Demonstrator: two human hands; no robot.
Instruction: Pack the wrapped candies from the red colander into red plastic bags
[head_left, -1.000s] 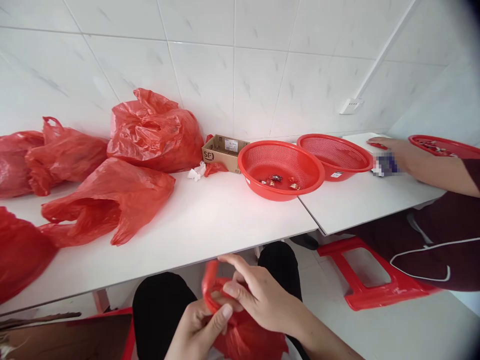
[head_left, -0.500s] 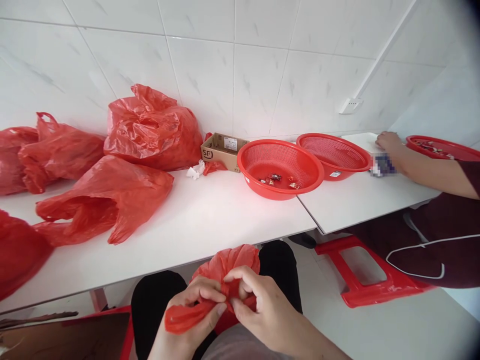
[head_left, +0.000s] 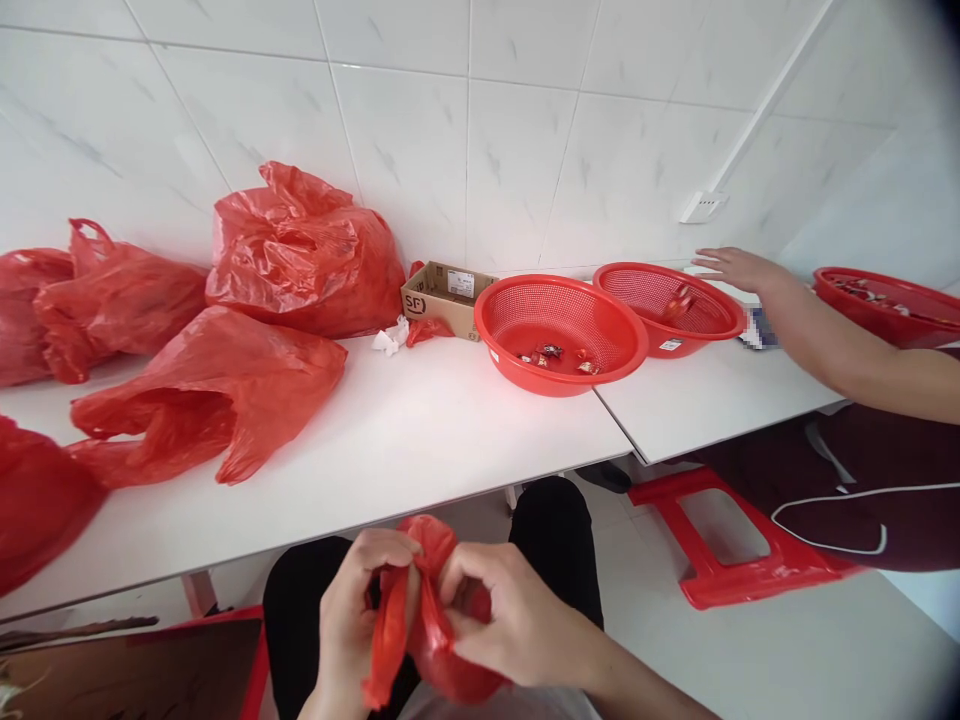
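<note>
Above my lap, both hands grip a red plastic bag at its gathered, twisted neck. My left hand pinches one strip of it, and a loose end hangs below those fingers. On the other side of the neck, my right hand is closed with thumb and fingers on the plastic. The bag's lower part bulges beneath my hands; its contents are hidden. Whether the neck is knotted, I cannot tell.
Several red plastic bags lie along the white table. Beside a cardboard box stands a red basket holding wrapped pieces. A co-worker's hand reaches over a second red basket. A red stool stands at right.
My hands have turned the bag; its body now hangs below the neck toward me. The co-worker's hand has moved left and opened, and a blurred wrapped piece appears in the second basket.
</note>
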